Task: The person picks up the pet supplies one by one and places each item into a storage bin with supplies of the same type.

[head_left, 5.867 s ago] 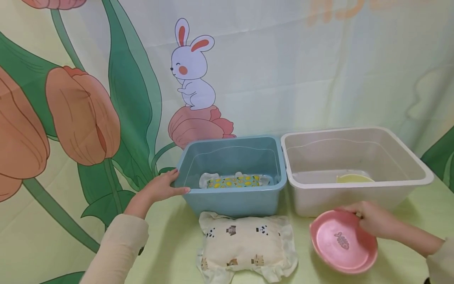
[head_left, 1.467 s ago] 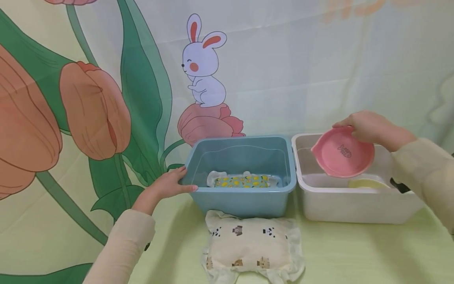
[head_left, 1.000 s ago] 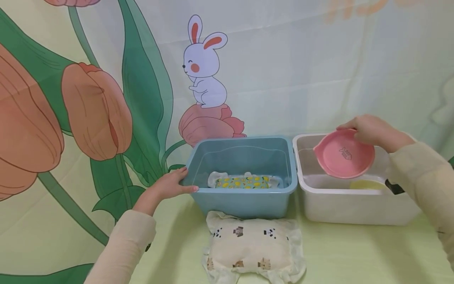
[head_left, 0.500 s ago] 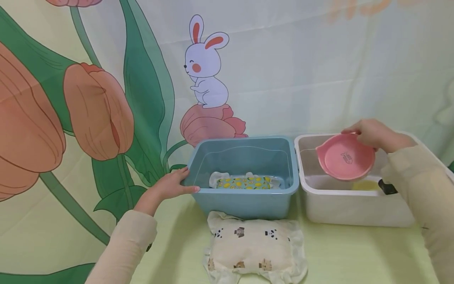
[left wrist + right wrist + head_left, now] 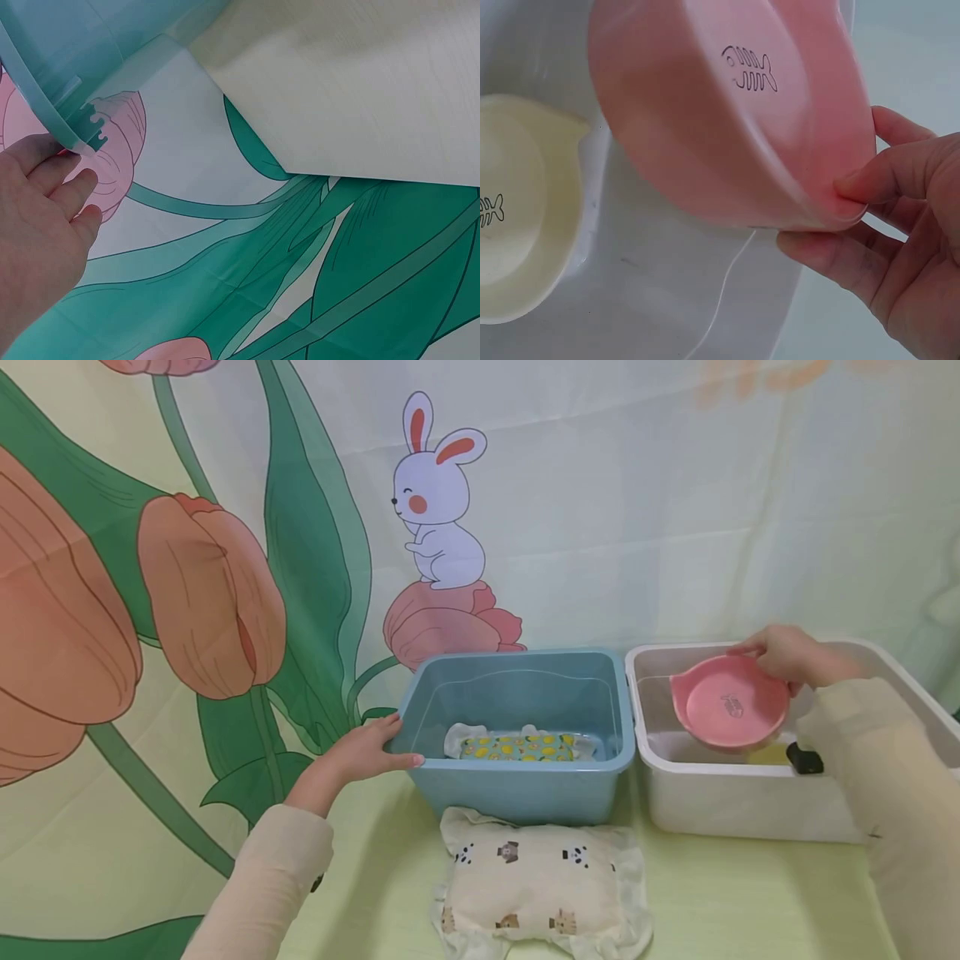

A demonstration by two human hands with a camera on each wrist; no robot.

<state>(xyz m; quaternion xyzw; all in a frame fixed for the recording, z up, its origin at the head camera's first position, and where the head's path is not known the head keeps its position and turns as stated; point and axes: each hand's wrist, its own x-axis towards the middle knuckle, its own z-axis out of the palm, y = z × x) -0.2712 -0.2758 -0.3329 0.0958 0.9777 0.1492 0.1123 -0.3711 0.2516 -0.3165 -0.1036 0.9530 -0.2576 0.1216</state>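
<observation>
My right hand (image 5: 795, 656) pinches the rim of a pink bowl (image 5: 735, 702) printed with a fish skeleton. The bowl is tilted and hangs within the mouth of a white bin (image 5: 742, 797). A yellow bowl (image 5: 525, 202) with the same print lies on that bin's floor; the pink bowl and my sleeve partly hide it in the head view. My left hand (image 5: 360, 750) rests on the left rim of a blue bin (image 5: 510, 789), fingers loosely extended along its corner. Inside the blue bin lies a lemon-print cushion (image 5: 517, 747) with white ruffles.
A cream pillow (image 5: 536, 881) with animal prints and a ruffled edge lies on the pale green table (image 5: 720, 893), in front of the blue bin. The two bins stand side by side. Behind them hangs a cloth backdrop (image 5: 600, 527) with a rabbit and tulips.
Nearly six seconds ago my right hand held the pink bowl in front of the white bin. It then stood above the bin and has since sunk lower. My left hand stays on the blue bin.
</observation>
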